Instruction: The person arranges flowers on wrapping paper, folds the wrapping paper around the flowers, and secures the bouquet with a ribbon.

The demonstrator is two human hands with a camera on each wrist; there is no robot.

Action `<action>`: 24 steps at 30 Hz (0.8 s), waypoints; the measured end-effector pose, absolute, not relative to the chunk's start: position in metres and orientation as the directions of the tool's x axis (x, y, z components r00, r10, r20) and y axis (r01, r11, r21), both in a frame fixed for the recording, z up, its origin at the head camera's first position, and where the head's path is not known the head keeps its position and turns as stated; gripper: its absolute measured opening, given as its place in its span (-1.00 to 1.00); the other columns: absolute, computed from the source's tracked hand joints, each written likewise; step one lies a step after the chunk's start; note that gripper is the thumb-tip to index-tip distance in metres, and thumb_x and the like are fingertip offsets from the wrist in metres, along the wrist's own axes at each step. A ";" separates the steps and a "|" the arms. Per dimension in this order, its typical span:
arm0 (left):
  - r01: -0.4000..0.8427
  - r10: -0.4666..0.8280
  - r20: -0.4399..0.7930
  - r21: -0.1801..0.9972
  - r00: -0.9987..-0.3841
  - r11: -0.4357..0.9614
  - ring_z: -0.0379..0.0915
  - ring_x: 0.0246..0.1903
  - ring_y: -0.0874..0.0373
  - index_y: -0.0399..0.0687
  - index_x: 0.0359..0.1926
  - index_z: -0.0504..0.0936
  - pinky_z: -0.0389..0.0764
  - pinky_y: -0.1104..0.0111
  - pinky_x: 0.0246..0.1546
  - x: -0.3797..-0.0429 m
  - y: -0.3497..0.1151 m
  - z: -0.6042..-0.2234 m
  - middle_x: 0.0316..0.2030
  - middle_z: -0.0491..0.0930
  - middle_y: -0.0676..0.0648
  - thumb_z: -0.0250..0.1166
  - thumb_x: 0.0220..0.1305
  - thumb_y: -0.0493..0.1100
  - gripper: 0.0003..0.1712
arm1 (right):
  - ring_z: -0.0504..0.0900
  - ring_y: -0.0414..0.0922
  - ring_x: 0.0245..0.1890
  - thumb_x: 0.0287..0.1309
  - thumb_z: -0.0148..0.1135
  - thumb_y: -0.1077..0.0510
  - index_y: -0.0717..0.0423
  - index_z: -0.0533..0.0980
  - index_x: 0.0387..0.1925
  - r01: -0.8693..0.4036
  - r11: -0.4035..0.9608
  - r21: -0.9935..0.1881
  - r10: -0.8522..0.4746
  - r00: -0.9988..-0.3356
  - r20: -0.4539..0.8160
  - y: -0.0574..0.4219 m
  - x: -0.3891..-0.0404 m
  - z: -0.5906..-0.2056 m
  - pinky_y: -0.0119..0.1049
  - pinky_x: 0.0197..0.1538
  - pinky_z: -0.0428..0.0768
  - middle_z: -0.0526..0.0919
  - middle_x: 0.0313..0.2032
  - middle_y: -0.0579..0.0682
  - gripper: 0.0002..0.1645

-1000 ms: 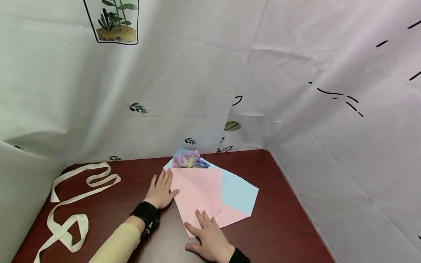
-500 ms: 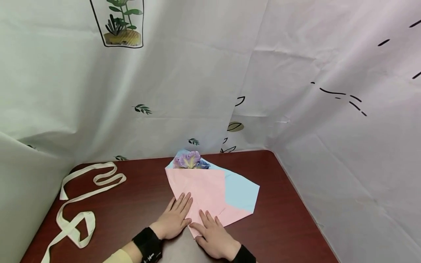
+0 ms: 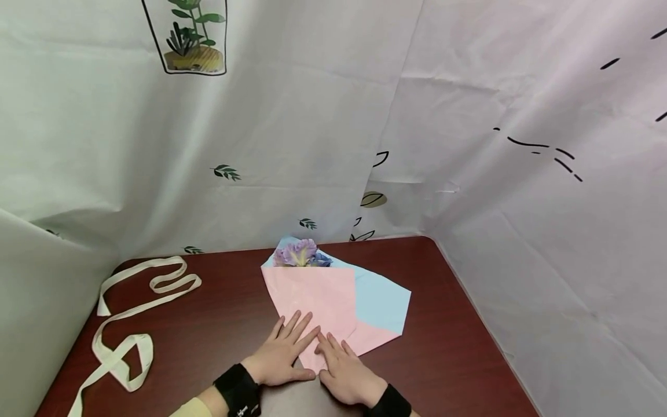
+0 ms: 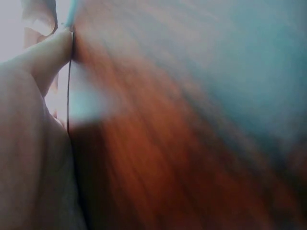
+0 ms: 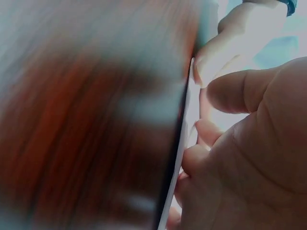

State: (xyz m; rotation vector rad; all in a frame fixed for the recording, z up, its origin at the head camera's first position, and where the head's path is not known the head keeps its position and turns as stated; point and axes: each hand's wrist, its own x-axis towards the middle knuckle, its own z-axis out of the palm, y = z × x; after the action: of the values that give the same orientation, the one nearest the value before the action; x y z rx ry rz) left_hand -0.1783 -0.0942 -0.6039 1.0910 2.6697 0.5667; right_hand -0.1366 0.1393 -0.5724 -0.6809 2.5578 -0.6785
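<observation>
A bouquet lies wrapped in paper, with a pink front fold [image 3: 318, 292] over a light blue sheet [image 3: 380, 301] that spreads to the right. Purple and blue flowers [image 3: 298, 253] show above the fold's top edge; their stems are hidden. My left hand [image 3: 278, 354] lies with spread fingers on the lower left edge of the pink paper, thumb near the pointed bottom. Across from it, my right hand [image 3: 348, 373] touches the narrow lower end with extended fingers. The wrist views show the left thumb [image 4: 45, 57] and the right hand [image 5: 240, 148] by the paper, low on the table.
On the left of the dark red-brown table [image 3: 208, 324] lies a long cream ribbon [image 3: 117, 347] in loose loops. White printed fabric [image 3: 292, 133] hangs behind the table and along its sides.
My left hand has slid down from the paper's upper left edge to its lower end, beside the right hand. The right hand has shifted only slightly. The head view has turned a little.
</observation>
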 end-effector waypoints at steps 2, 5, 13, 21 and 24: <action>0.628 0.712 -0.037 0.439 -0.702 0.642 -0.32 0.67 -0.31 0.08 0.70 0.13 -0.14 -0.40 0.50 -0.179 -0.094 -0.604 0.71 -0.13 -0.21 0.16 0.40 0.52 0.07 | 0.03 0.09 0.68 0.59 -0.08 0.04 0.04 0.35 0.45 -0.365 0.760 -0.538 -0.557 -0.792 -0.249 0.146 -0.140 -0.576 0.21 0.60 0.06 0.13 0.66 0.06 -0.49; 0.626 0.715 -0.011 0.473 -0.699 0.620 -0.38 0.68 -0.25 0.15 0.70 0.13 -0.21 -0.38 0.51 -0.180 -0.095 -0.612 0.71 -0.16 -0.17 0.16 0.40 0.52 0.06 | 0.02 0.09 0.68 0.56 -0.09 0.11 0.03 0.35 0.42 -0.363 0.769 -0.526 -0.548 -0.798 -0.251 0.160 -0.148 -0.579 0.23 0.61 0.01 0.17 0.65 0.04 -0.51; 0.615 0.707 -0.007 0.487 -0.708 0.620 -0.46 0.70 -0.13 0.28 0.70 0.12 -0.27 -0.33 0.52 -0.183 -0.097 -0.622 0.73 -0.20 -0.07 0.15 0.35 0.57 0.06 | -0.03 0.07 0.69 0.55 -0.09 0.09 -0.10 0.43 -0.01 -0.286 0.788 -0.545 -0.510 -0.799 -0.319 0.190 -0.172 -0.575 0.30 0.61 -0.15 0.09 0.68 0.02 -0.83; 0.604 0.704 -0.020 0.497 -0.709 0.623 -0.47 0.69 -0.14 0.29 0.70 0.12 -0.37 -0.26 0.54 -0.183 -0.096 -0.620 0.73 -0.21 -0.07 0.14 0.34 0.58 0.06 | -0.08 0.22 0.68 0.53 -0.14 0.16 -0.10 0.38 -0.17 -0.211 0.795 -0.568 -0.438 -0.848 -0.298 0.204 -0.183 -0.572 0.36 0.59 -0.30 0.05 0.68 0.12 -0.85; 0.604 0.704 -0.032 0.487 -0.709 0.631 -0.47 0.69 -0.14 0.29 0.70 0.11 -0.36 -0.27 0.55 -0.183 -0.097 -0.618 0.73 -0.22 -0.07 0.13 0.35 0.59 0.07 | -0.05 0.26 0.67 0.52 -0.14 0.12 -0.09 0.35 -0.25 -0.230 0.826 -0.514 -0.404 -0.878 -0.257 0.192 -0.184 -0.566 0.36 0.59 -0.26 0.08 0.66 0.19 -0.83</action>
State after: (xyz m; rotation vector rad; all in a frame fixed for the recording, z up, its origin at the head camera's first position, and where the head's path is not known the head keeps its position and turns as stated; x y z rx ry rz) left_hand -0.1825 -0.0971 -0.6176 1.0728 2.6335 0.6658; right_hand -0.1838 0.1916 -0.5664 -0.4771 2.6515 -0.6819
